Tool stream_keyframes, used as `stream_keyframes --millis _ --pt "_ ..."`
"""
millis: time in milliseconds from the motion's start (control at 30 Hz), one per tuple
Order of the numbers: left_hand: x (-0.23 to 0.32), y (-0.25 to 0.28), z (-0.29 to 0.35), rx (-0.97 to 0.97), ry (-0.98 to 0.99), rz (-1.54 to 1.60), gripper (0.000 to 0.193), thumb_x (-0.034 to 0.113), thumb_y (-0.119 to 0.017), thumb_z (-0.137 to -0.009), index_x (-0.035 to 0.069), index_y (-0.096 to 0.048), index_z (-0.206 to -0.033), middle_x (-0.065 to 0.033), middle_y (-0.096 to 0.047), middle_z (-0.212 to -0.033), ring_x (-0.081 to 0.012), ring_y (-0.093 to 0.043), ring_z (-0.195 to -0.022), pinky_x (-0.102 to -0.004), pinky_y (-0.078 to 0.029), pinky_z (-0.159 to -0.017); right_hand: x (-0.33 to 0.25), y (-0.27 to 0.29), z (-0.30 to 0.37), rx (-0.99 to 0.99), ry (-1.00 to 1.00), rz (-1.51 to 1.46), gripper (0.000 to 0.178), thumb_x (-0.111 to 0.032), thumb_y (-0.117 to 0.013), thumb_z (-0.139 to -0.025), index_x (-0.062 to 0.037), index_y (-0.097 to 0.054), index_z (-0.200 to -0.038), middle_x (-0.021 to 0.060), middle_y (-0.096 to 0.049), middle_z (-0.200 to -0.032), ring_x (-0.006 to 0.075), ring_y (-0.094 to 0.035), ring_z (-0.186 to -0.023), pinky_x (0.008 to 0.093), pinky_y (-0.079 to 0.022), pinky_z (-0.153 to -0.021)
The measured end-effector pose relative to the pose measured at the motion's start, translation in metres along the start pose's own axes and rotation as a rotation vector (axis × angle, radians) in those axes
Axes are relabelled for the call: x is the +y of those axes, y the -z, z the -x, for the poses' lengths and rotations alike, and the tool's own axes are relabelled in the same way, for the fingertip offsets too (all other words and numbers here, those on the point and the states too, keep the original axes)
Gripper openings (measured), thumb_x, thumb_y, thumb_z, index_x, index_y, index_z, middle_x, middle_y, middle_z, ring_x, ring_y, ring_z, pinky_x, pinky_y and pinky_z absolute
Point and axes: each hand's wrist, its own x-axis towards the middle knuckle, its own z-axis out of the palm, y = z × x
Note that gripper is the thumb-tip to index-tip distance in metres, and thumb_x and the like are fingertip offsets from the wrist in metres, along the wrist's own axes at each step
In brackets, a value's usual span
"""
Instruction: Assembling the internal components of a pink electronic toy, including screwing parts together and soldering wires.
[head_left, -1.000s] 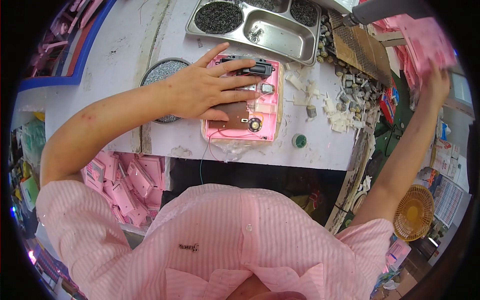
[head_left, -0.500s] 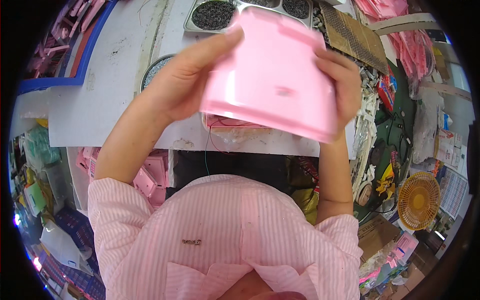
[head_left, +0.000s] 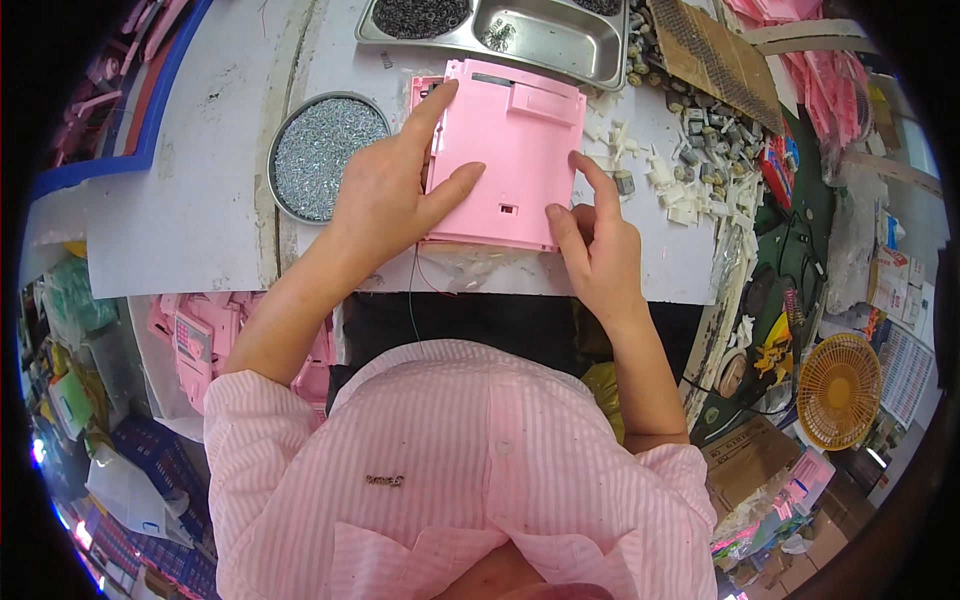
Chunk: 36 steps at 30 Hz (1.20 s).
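Observation:
A pink plastic panel [head_left: 512, 150] lies almost flat at the table's near edge, with a raised bar near its far end and a small slot near its close end. Beneath it, another pink plastic part [head_left: 424, 92] peeks out at the left, with thin wires hanging at the table edge. My left hand [head_left: 392, 190] grips the panel's left side, index finger along the edge and thumb on the face. At the right edge my right hand [head_left: 602, 240] holds it between thumb and index finger; its other fingers are curled and partly hidden.
Left of the panel stands a round dish of small silvery screws [head_left: 328, 155]. Beyond is a metal compartment tray [head_left: 545, 42] with dark springs. White plastic bits [head_left: 688, 200] and small motor-like parts [head_left: 705, 140] lie at the right, near a cardboard piece [head_left: 715, 60].
The panel has come down from in front of me onto the pink part on the table, with both hands lowering it. The screw dish and tray are now uncovered.

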Motion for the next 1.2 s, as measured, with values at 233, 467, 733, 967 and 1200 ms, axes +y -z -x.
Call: stream_keyframes --millis 233,467,733,967,1200 --pt "-0.008 0.004 0.002 0.044 0.114 0.111 0.069 0.026 -0.075 -0.087 0.001 -0.045 -0.144 -0.0080 -0.058 -0.063 -0.0219 -0.057 -0.053 -0.0368 -0.047 -0.055 0.011 -0.004 -0.027 -0.058 0.175 0.069 0.057 -0.032 -0.060 -0.097 -0.0105 -0.043 -0.147 0.0147 -0.065 -0.065 0.0376 -0.065 -0.060 0.0432 -0.050 -0.058" --pt "-0.010 -0.015 0.059 0.180 0.156 -0.057 0.055 0.027 -0.074 -0.089 0.001 -0.058 -0.134 -0.0072 -0.051 -0.055 -0.0221 -0.053 -0.045 -0.0359 -0.043 -0.047 -0.012 0.004 -0.037 -0.257 0.221 0.476 0.053 -0.032 -0.056 -0.099 -0.0145 -0.046 -0.147 0.0163 -0.064 -0.062 0.0377 -0.065 -0.058 0.0470 -0.052 -0.057" --pt "-0.016 0.027 0.045 0.024 0.212 0.019 0.032 0.017 -0.075 -0.086 0.005 -0.070 -0.116 -0.0076 -0.056 -0.064 -0.0213 -0.056 -0.056 -0.0346 -0.045 -0.055 -0.012 0.025 -0.052 -0.306 0.265 0.473 0.054 -0.026 -0.062 -0.096 -0.0147 -0.047 -0.147 0.0118 -0.064 -0.063 0.0274 -0.065 -0.059 0.0417 -0.052 -0.059" --pt "-0.071 0.045 0.023 0.164 -0.110 -0.446 0.012 0.016 -0.075 -0.082 0.007 -0.070 -0.088 -0.0057 -0.062 -0.088 -0.0269 -0.059 -0.087 -0.0427 -0.042 -0.080 -0.015 0.111 -0.173 0.666 0.465 -0.792 0.041 -0.014 -0.063 -0.096 0.0029 -0.053 -0.132 0.0090 -0.066 -0.096 0.0205 -0.064 -0.085 0.0372 -0.054 -0.081" --pt "-0.078 0.054 0.020 0.174 -0.040 -0.373 0.010 0.013 -0.072 -0.084 0.006 -0.066 -0.086 -0.0074 -0.062 -0.087 -0.0290 -0.060 -0.086 -0.0427 -0.043 -0.078 -0.085 0.109 -0.202 -0.105 0.530 -0.625 0.039 -0.018 -0.068 -0.092 -0.0081 -0.058 -0.128 0.0115 -0.069 -0.101 0.0293 -0.066 -0.093 0.0495 -0.049 -0.092"
